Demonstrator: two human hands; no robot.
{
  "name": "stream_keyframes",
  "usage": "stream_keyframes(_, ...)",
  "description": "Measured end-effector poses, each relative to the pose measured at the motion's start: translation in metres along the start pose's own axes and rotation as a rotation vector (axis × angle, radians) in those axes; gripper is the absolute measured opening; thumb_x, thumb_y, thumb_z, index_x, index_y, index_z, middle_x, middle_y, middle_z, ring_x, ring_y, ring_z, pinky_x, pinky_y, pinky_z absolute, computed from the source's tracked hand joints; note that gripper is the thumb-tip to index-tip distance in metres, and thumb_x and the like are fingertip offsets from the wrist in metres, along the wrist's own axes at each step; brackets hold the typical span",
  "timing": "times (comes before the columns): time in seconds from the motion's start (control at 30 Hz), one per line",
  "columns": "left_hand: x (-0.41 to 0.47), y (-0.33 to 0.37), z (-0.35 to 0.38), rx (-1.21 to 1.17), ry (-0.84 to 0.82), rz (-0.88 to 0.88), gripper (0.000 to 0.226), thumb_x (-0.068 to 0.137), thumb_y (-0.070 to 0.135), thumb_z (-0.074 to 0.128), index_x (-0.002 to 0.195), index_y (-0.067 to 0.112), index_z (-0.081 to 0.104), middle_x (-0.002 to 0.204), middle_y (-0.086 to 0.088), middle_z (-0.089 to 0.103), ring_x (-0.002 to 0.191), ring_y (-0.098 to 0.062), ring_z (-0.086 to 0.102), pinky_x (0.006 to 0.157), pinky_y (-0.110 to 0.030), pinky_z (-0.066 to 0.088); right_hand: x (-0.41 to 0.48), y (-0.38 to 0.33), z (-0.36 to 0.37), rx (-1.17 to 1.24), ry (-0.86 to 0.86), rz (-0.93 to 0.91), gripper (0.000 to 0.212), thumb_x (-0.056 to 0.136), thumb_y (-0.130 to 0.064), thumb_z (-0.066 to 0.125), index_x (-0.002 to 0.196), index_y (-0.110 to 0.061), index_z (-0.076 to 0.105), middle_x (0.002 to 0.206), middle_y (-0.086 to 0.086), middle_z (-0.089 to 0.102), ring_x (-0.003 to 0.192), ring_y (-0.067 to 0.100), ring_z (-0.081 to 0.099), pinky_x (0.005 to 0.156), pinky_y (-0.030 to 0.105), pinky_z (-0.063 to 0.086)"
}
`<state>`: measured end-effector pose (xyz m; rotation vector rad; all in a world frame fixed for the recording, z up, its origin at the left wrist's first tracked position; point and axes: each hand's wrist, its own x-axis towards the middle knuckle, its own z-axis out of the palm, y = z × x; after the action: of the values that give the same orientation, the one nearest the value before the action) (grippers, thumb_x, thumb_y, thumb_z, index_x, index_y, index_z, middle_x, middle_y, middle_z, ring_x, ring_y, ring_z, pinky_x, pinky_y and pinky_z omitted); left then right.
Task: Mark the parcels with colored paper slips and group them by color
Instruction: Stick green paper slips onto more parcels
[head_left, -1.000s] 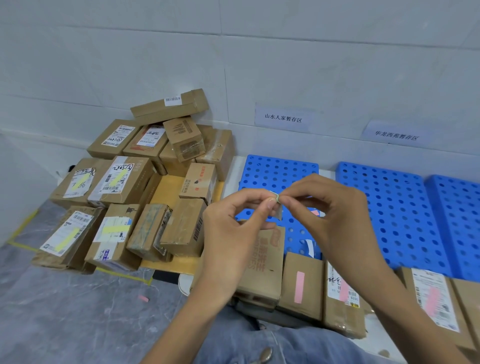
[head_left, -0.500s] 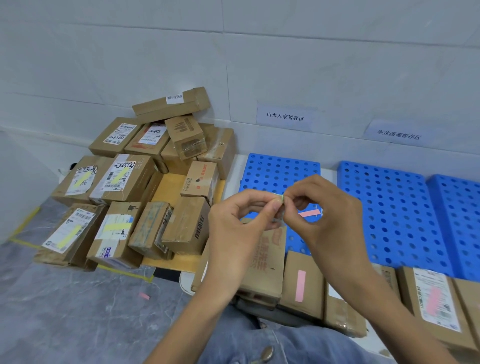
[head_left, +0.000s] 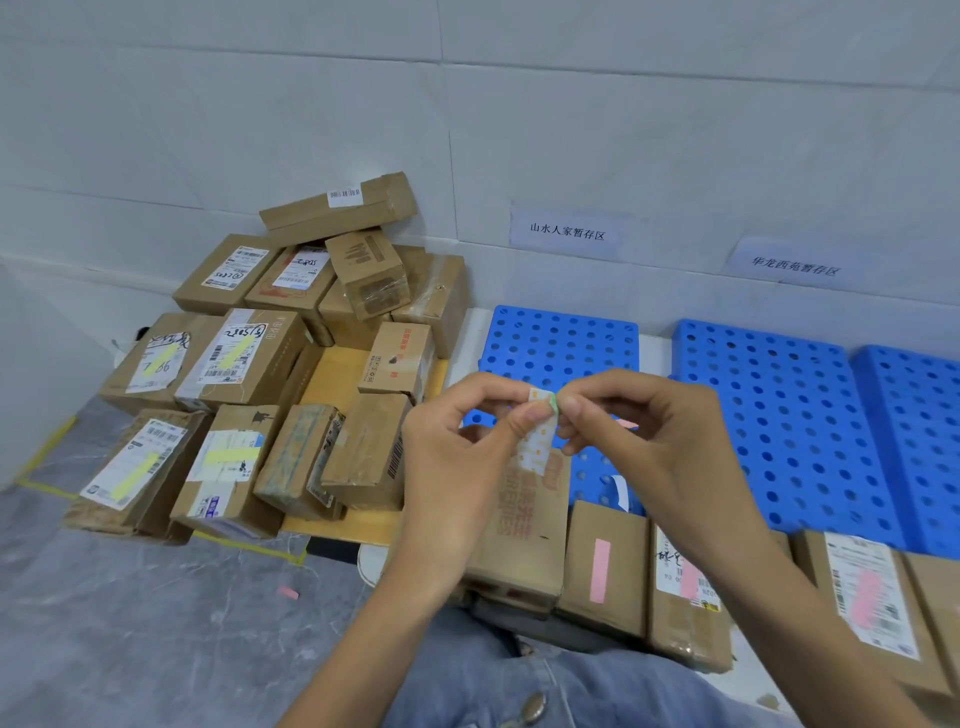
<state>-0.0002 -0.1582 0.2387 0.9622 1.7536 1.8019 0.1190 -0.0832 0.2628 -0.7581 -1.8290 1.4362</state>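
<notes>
Between two raised hands hangs a small paper strip, white with orange dots and a green edge at its top. The left hand pinches it between thumb and forefinger. The right hand nips the green edge, its other fingers curled. Below them, near the person's knee, a row of brown parcels bears pink slips, with blue perforated mats just beyond. At far left a heap of parcels, several marked yellow, is piled against the wall.
</notes>
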Motion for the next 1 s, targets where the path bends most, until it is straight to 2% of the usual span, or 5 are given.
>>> stream_keyframes(0.3,0.0,0.006,-0.007,0.014,-0.044,0.013,0.011,0.068,0.011,0.08,0.068,0.02,0.072,0.068,0.002,0.07,0.068,-0.026,0.065,0.063,-0.036,0.053,0.0,-0.003,-0.005,-0.128,-0.057,-0.076,0.006,0.08,-0.022,0.069,0.078,-0.017,0.072,0.073,-0.001,0.068,0.069,0.018,0.064,0.063,0.031,0.056)
stream_keyframes(0.4,0.0,0.009,-0.009,0.009,-0.05,0.018,0.011,0.07,0.01,0.078,0.069,0.021,0.074,0.067,0.0,0.07,0.059,-0.021,0.062,0.054,-0.025,0.05,-0.001,-0.007,-0.005,-0.118,-0.085,-0.098,0.009,0.077,-0.028,0.067,0.077,-0.02,0.072,0.074,-0.001,0.067,0.066,0.016,0.064,0.061,0.025,0.055)
stream_keyframes(0.53,-0.002,0.016,-0.011,-0.036,-0.078,0.028,0.008,0.075,0.015,0.072,0.075,0.023,0.075,0.072,0.002,0.07,0.052,-0.017,0.063,0.05,-0.019,0.051,0.002,-0.01,-0.007,-0.076,-0.106,-0.076,0.005,0.08,-0.017,0.068,0.076,-0.015,0.071,0.07,-0.004,0.067,0.06,0.011,0.062,0.06,0.013,0.048)
stream_keyframes(0.83,-0.004,0.023,-0.009,-0.066,-0.068,0.06,0.006,0.074,0.017,0.072,0.08,0.017,0.075,0.059,0.006,0.063,0.043,-0.008,0.049,0.045,-0.014,0.042,-0.002,-0.009,0.002,-0.112,0.008,-0.104,0.016,0.086,-0.008,0.067,0.076,-0.021,0.069,0.071,-0.003,0.065,0.066,0.016,0.061,0.064,0.032,0.056)
stream_keyframes(1.0,-0.006,0.029,-0.01,-0.079,-0.061,0.064,0.007,0.074,0.018,0.071,0.08,0.016,0.074,0.058,0.011,0.064,0.046,-0.005,0.051,0.045,-0.014,0.042,-0.005,-0.012,0.008,-0.093,0.053,-0.147,0.015,0.086,-0.01,0.064,0.075,-0.02,0.068,0.07,-0.009,0.063,0.066,0.01,0.059,0.064,0.018,0.051)
